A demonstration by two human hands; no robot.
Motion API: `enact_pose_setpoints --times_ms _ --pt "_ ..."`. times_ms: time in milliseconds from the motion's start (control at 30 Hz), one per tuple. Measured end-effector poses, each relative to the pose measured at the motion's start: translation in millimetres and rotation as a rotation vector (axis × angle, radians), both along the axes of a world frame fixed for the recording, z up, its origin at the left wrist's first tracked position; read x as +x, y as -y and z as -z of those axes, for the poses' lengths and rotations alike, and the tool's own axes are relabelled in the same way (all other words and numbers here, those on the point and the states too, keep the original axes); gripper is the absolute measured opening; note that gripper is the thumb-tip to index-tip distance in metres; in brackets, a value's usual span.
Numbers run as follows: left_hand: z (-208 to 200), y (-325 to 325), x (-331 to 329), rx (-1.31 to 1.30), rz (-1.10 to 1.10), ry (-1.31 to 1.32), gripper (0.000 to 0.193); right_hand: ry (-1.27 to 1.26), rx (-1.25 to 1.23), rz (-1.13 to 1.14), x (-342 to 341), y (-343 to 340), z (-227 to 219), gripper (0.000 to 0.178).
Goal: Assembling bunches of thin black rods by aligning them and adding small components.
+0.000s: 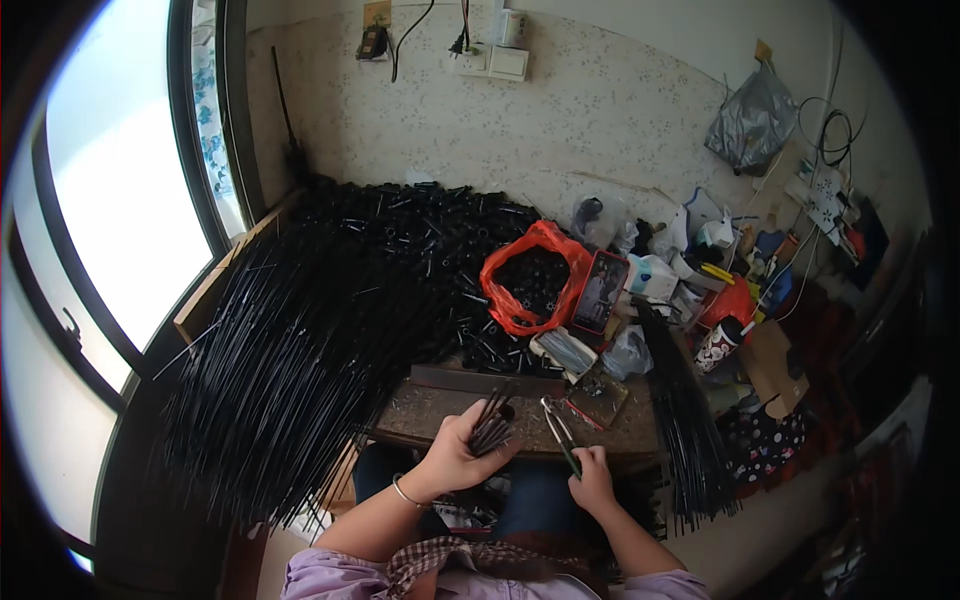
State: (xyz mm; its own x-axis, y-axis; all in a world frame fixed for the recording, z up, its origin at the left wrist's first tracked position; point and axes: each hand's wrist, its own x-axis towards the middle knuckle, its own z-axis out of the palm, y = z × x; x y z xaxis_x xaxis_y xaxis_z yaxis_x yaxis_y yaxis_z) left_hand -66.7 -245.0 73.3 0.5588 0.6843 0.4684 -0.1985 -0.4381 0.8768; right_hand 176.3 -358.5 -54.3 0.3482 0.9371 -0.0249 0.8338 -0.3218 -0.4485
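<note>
Clasped around dark rods [490, 434], the left hand [463, 457] sits lower centre; the right hand [594, 483] grips pliers [571, 456] by the table [450, 403] edge; right, tumbler [718, 344] markings are illegible.

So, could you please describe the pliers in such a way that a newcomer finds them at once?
Find the brown table and go to its near edge, right of centre. There, the right hand holds the green-handled pliers. Their shiny metal head sets them apart from the thin dark rods in the left hand.
</note>
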Motion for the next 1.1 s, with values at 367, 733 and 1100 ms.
enact_pose_setpoints --times_ms 367,733,1100 --pt "-2.2 -26.0 -30.8 -0.046 -0.109 0.238 0.124 0.127 0.623 -0.549 -71.4 22.1 -164.2 0.017" --pt "-36.4 -7.8 -33.0 -0.061 0.046 0.286 0.102 -0.387 0.519 -0.670 -59.9 15.3 -159.5 0.025" --pt "-38.3 -8.0 -28.8 -0.049 -0.100 0.196 0.074 0.140 0.787 -0.456 -70.4 -8.3 -147.2 0.039"
